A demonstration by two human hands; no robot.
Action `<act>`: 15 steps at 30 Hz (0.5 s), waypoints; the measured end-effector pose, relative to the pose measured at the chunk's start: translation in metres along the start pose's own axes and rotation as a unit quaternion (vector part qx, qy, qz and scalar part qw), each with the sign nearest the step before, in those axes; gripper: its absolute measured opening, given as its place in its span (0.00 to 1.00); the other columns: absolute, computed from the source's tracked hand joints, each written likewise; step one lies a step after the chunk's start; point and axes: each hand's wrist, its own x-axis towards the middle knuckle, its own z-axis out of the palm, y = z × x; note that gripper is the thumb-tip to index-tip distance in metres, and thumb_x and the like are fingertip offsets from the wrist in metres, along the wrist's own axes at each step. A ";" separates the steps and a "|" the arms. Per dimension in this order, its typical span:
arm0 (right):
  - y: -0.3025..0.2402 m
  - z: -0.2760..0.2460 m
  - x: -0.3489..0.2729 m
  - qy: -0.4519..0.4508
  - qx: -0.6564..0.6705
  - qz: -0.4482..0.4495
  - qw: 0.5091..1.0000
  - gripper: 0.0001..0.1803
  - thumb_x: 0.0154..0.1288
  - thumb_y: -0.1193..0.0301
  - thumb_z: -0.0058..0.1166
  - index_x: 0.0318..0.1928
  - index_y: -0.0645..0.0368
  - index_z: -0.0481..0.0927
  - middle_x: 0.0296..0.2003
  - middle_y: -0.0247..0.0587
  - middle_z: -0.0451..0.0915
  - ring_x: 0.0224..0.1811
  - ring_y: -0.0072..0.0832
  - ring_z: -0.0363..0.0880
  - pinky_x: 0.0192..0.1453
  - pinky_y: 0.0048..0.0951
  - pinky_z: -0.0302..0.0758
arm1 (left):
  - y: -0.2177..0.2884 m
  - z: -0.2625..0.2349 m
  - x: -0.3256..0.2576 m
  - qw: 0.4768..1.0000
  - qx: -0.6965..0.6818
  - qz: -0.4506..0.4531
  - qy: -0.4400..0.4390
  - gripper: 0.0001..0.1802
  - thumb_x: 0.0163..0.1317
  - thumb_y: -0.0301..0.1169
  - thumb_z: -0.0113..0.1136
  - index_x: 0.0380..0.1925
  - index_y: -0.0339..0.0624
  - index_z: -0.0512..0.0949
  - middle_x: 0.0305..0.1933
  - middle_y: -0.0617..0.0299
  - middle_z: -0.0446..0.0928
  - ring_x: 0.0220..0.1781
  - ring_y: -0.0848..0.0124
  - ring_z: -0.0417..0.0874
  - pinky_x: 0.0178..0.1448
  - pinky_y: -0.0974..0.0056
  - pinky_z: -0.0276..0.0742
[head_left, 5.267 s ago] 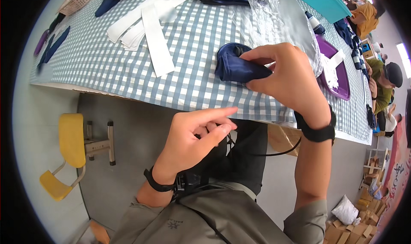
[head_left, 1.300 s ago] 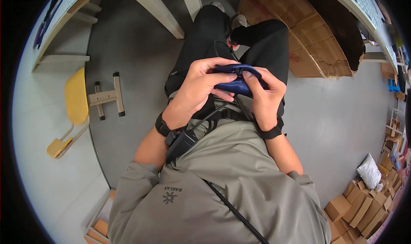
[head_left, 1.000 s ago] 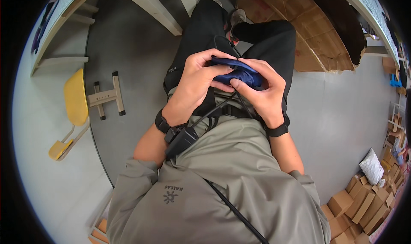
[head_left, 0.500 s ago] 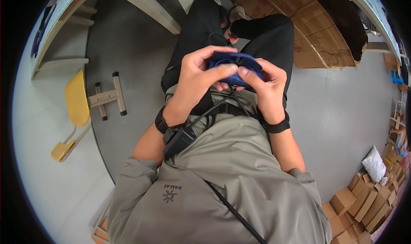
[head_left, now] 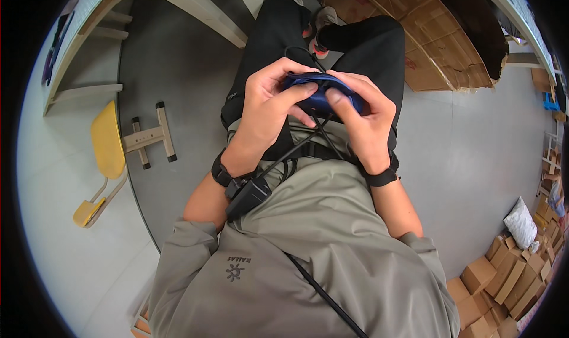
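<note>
A small dark-blue, shiny fabric item (head_left: 320,101) is above my lap, held in both hands. It may be a pouch, but folds and fingers hide its shape. My left hand (head_left: 267,104) grips its left end, thumb on top and fingers round the far side. On the right end my right hand (head_left: 368,116) is closed in the same way, its thumb pressed against the near face. A dark opening or fold runs along the top between the thumbs. Both wrists wear black straps, and a black box-shaped device (head_left: 249,197) hangs by the left wrist with a cable.
Tables with pale legs (head_left: 195,9) stand ahead. A large cardboard box (head_left: 438,47) lies at the far right. To the left is a yellow chair (head_left: 108,139) on metal legs. Several cartons (head_left: 504,273) and a white bag (head_left: 520,223) are piled at the lower right.
My right fingers have moved up over the far edge of the blue fabric item. The item has turned, so more of its near face shows. Both hands still hold it.
</note>
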 end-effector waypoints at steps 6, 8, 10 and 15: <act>-0.003 0.001 0.007 -0.041 -0.137 -0.142 0.979 0.23 0.42 0.75 0.76 0.44 0.60 0.87 0.44 0.44 0.86 0.45 0.36 0.86 0.50 0.32 0.81 | -0.003 -0.006 -0.001 0.998 -0.047 -0.019 0.025 0.08 0.61 0.18 0.59 0.40 0.32 0.82 0.43 0.51 0.82 0.38 0.68 0.85 0.21 0.69 0.84; 0.001 -0.001 0.007 -0.037 -0.142 -0.158 0.976 0.22 0.42 0.74 0.77 0.42 0.61 0.87 0.39 0.43 0.86 0.42 0.34 0.86 0.47 0.31 0.81 | -0.006 -0.006 0.000 0.998 -0.058 -0.019 0.022 0.07 0.60 0.18 0.59 0.37 0.33 0.83 0.44 0.52 0.82 0.35 0.69 0.85 0.18 0.71 0.80; 0.000 -0.002 0.004 -0.038 -0.134 -0.141 0.980 0.21 0.43 0.74 0.77 0.41 0.61 0.87 0.37 0.43 0.86 0.40 0.33 0.86 0.46 0.30 0.81 | -0.004 -0.006 0.000 0.997 -0.065 -0.026 0.012 0.07 0.60 0.17 0.59 0.36 0.33 0.83 0.44 0.52 0.83 0.32 0.70 0.85 0.18 0.72 0.79; -0.005 -0.001 0.000 -0.038 -0.098 -0.100 0.989 0.16 0.46 0.74 0.76 0.38 0.63 0.88 0.34 0.43 0.86 0.36 0.29 0.85 0.42 0.28 0.79 | -0.004 -0.009 -0.001 1.000 -0.024 0.009 -0.015 0.07 0.60 0.18 0.60 0.37 0.34 0.84 0.42 0.53 0.84 0.29 0.72 0.84 0.21 0.74 0.77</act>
